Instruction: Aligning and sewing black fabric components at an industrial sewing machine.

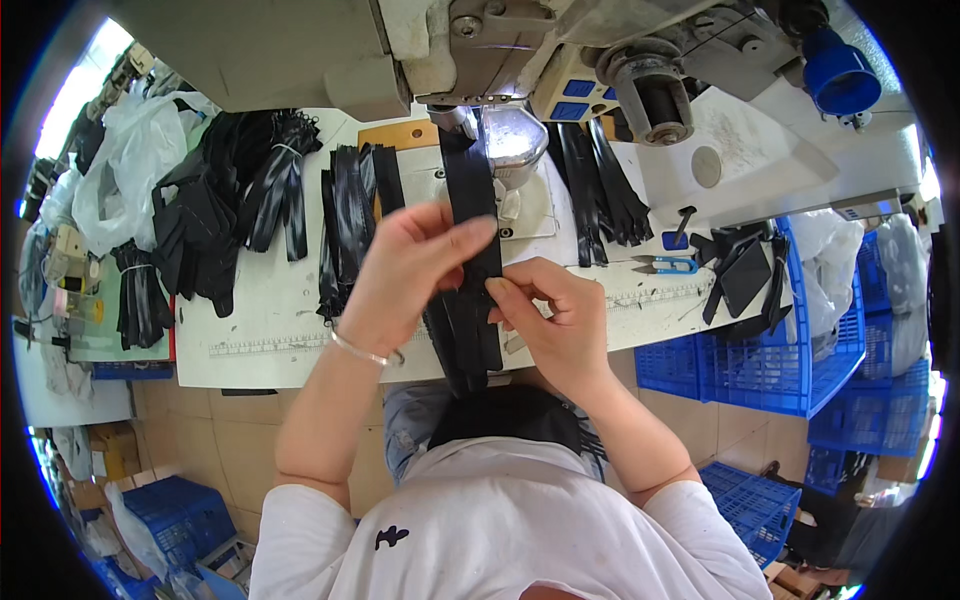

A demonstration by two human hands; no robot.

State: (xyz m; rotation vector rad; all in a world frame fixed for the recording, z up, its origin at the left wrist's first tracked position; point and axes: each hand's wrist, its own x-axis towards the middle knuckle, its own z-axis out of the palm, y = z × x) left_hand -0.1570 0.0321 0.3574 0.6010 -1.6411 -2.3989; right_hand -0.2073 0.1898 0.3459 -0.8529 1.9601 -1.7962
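Note:
A long black fabric strip (470, 180) runs from under the sewing machine's needle area (455, 122) toward me and hangs over the table's front edge into my lap. My left hand (410, 265) is closed at the strip's left side, its thumb lying across the top and its other fingers curled and partly hidden. On the right edge of the strip, my right hand (555, 315) pinches the fabric between thumb and forefinger. Black strips in a bundle (350, 215) lie left of the machine bed, close to my left hand.
More black strips (600, 190) lie right of the needle. Blue-handled thread snips (668, 265) rest near black fabric pieces (745, 275). A blue crate (740, 370) stands against the table's right side. Dark fabric (205, 215) and a white plastic bag (130, 165) are piled left.

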